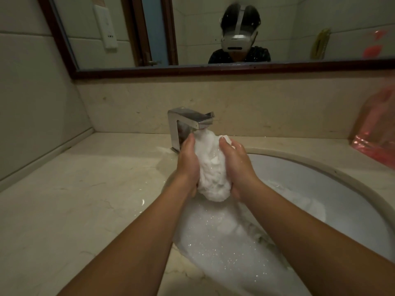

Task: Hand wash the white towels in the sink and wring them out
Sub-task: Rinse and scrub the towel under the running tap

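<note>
We squeeze a bunched white towel [213,167] under the tap [192,120], left hand [188,163] and right hand [237,165] clamped around it above the soapy sink [342,189].

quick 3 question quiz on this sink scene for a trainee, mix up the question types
1. True or false: the left hand and the right hand both grip the bunched white towel.
2. Where is that towel held? A) flat on the counter B) just under the faucet spout C) against the mirror
3. Fill the blank: the water in the sink is covered with ____.

Key: 1 true; 2 B; 3 suds
</note>
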### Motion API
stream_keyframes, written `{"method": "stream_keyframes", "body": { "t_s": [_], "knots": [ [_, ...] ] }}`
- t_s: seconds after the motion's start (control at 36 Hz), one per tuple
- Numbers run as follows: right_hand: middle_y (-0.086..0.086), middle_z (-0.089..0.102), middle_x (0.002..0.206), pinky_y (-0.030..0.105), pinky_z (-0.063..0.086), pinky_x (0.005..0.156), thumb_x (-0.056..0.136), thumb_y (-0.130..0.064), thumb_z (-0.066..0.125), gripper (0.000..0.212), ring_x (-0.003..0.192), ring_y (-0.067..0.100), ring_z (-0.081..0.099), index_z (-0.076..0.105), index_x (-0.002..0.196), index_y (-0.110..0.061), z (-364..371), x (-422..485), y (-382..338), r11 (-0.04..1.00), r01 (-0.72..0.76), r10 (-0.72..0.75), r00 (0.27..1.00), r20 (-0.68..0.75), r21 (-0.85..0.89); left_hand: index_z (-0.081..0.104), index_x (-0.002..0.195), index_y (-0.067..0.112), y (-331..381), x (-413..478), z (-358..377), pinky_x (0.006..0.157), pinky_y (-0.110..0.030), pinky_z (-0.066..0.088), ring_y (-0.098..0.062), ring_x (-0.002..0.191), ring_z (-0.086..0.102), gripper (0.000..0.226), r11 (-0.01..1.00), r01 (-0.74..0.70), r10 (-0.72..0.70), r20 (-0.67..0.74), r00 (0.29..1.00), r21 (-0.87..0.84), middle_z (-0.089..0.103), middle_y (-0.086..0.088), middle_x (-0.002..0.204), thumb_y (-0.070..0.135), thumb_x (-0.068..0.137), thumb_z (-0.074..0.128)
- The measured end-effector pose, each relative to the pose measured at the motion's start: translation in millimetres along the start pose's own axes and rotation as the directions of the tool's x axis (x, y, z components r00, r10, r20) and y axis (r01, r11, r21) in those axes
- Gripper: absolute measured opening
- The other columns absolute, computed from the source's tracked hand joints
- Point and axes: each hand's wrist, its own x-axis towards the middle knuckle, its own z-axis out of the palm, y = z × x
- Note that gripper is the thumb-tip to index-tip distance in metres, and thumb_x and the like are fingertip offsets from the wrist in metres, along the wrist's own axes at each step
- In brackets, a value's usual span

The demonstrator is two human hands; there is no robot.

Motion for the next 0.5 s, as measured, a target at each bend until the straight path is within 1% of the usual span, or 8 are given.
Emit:
{"method": "stream_keyframes", "body": {
  "t_s": [0.06, 0.11, 0.22, 0.28, 0.33, 0.39, 0.44, 0.5],
  "knots": [
    [0.0, 0.068, 0.126, 0.048, 0.058, 0.104, 0.096, -0.055, 0.067, 0.059, 0.114, 0.026, 0.07, 0.049, 0.144, -0.025, 0.8, 3.1, 0.4, 0.999, -0.025, 0.027, 0.997, -0.071, 0.023, 0.076, 0.117, 0.012, 2.3, -4.8, 3.0, 0.101, -0.044, 0.058, -0.031, 0.106, 0.077, 0.064, 0.999, 0.034, -0.034, 0.031, 0.999, 0.008, 0.08, -0.014, 0.108, 0.063, 0.106, 0.04],
    [0.004, 0.074, 0.119, 0.049, 0.061, 0.1, 0.091, -0.055, 0.069, 0.061, 0.106, 0.028, 0.074, 0.058, 0.135, -0.015, 2.1, 7.7, 0.9, 0.996, -0.04, 0.05, 0.99, -0.135, 0.075, 0.077, 0.114, 0.013, 2.5, -5.2, 5.2, 0.097, -0.042, 0.059, -0.032, 0.105, 0.077, 0.065, 0.998, 0.067, -0.067, 0.027, 0.997, 0.003, 0.081, -0.013, 0.105, 0.062, 0.108, 0.034],
    [0.006, 0.08, 0.106, 0.05, 0.063, 0.096, 0.102, -0.046, 0.063, 0.033, 0.098, 0.028, 0.078, 0.073, 0.111, -0.016, 6.9, 11.3, -0.6, 0.997, -0.003, 0.016, 0.988, -0.151, 0.082, 0.077, 0.11, 0.016, 3.5, -5.3, 6.7, 0.086, -0.039, 0.06, -0.032, 0.101, 0.076, 0.063, 0.995, 0.097, -0.097, 0.004, 0.995, -0.031, 0.082, -0.011, 0.1, 0.062, 0.108, 0.034],
    [0.005, 0.08, 0.11, 0.051, 0.062, 0.096, 0.097, -0.054, 0.063, 0.043, 0.1, 0.028, 0.078, 0.071, 0.12, -0.018, 9.1, 10.4, -1.1, 0.995, -0.006, 0.019, 0.991, -0.131, 0.096, 0.078, 0.099, 0.019, 3.7, -3.8, 5.4, 0.079, -0.038, 0.059, -0.027, 0.087, 0.079, 0.063, 0.992, 0.118, -0.118, 0.008, 0.993, -0.05, 0.082, -0.008, 0.091, 0.063, 0.108, 0.034],
    [0.003, 0.079, 0.115, 0.052, 0.061, 0.099, 0.086, -0.062, 0.063, 0.06, 0.105, 0.028, 0.077, 0.069, 0.129, -0.021, 10.8, 6.0, -1.2, 0.996, -0.016, 0.025, 0.995, -0.1, 0.088, 0.078, 0.101, 0.018, 3.1, -2.2, 4.1, 0.076, -0.037, 0.057, -0.024, 0.081, 0.079, 0.064, 0.99, 0.119, -0.12, -0.008, 0.993, -0.078, 0.082, -0.008, 0.091, 0.064, 0.108, 0.034],
    [0.0, 0.077, 0.123, 0.051, 0.058, 0.104, 0.082, -0.065, 0.06, 0.068, 0.113, 0.026, 0.074, 0.068, 0.135, -0.024, 11.6, 0.9, 1.6, 0.999, -0.005, 0.009, 0.997, -0.081, 0.05, 0.075, 0.118, 0.016, 2.7, 1.5, 0.4, 0.086, -0.041, 0.059, -0.028, 0.098, 0.078, 0.065, 0.994, 0.088, -0.091, -0.053, 0.994, -0.071, 0.081, -0.01, 0.106, 0.068, 0.103, 0.039],
    [-0.002, 0.072, 0.131, 0.05, 0.055, 0.108, 0.087, -0.067, 0.059, 0.068, 0.119, 0.023, 0.07, 0.061, 0.143, -0.026, 12.9, -7.2, 1.0, 1.0, 0.004, -0.003, 0.999, -0.049, 0.022, 0.069, 0.132, 0.02, -5.3, 17.5, -6.3, 0.101, -0.049, 0.057, -0.031, 0.114, 0.073, 0.08, 0.999, 0.025, -0.028, -0.109, 0.994, -0.035, 0.076, -0.008, 0.123, 0.082, 0.085, 0.049],
    [-0.004, 0.069, 0.131, 0.046, 0.056, 0.105, 0.101, -0.062, 0.057, 0.054, 0.118, 0.02, 0.068, 0.053, 0.145, -0.031, 13.2, -11.1, 0.3, 1.0, 0.0, 0.0, 1.0, -0.021, 0.005, 0.069, 0.133, 0.025, -22.3, 42.2, -15.3, 0.107, -0.052, 0.054, -0.03, 0.118, 0.071, 0.092, 1.0, -0.013, 0.011, -0.126, 0.992, -0.016, 0.074, -0.004, 0.128, 0.089, 0.068, 0.052]
  ]
}}
